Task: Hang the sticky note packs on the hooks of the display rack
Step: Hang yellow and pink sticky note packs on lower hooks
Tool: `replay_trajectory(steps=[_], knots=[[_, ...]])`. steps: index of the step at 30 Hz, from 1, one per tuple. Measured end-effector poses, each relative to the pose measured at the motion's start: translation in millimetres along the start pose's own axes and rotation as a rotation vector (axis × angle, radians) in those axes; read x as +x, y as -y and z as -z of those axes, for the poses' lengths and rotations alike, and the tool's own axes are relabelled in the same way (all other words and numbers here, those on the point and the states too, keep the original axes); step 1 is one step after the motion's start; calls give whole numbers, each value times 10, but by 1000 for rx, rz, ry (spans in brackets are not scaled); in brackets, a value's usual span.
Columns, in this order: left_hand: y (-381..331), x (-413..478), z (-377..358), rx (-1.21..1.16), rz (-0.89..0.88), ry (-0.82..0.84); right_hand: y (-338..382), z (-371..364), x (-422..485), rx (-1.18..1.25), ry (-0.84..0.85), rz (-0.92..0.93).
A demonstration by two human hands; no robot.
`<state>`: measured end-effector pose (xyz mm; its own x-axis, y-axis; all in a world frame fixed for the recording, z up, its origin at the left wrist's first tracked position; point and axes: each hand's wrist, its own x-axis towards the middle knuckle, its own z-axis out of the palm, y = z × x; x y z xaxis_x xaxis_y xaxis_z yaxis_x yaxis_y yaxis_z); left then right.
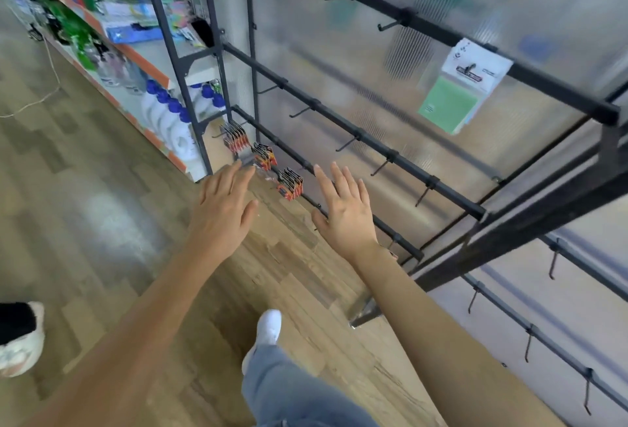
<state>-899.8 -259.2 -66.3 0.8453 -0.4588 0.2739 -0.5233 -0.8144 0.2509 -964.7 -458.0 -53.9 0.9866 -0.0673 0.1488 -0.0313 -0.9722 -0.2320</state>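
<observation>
A black metal display rack [356,134] with rows of hooks fills the right side. One sticky note pack [462,86], a white card over green notes, hangs from a hook on the top bar at the upper right. Red and black packs [263,154] hang in small bunches on the lowest bar. My left hand [224,209] reaches forward and down with straight, spread fingers and holds nothing. My right hand [346,209] is likewise flat and empty, just in front of the lowest bar, beside another red and black bunch [290,183].
Store shelves [136,52] with bottles and packaged goods run along the left. The floor is wood-look planks [102,188]. My white shoe [268,328] and jeans show below. Another person's shoe [20,338] sits at the left edge.
</observation>
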Motion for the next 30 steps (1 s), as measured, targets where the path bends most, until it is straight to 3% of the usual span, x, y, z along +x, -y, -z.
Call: replay_trajectory(steps=[15,30], knots=[[892,1995,232,11,-69,-90,186,72,2070,29,-208,9],[1110,3690,681,-142,-359,-271,282,712,3258,-96,-566,-128]])
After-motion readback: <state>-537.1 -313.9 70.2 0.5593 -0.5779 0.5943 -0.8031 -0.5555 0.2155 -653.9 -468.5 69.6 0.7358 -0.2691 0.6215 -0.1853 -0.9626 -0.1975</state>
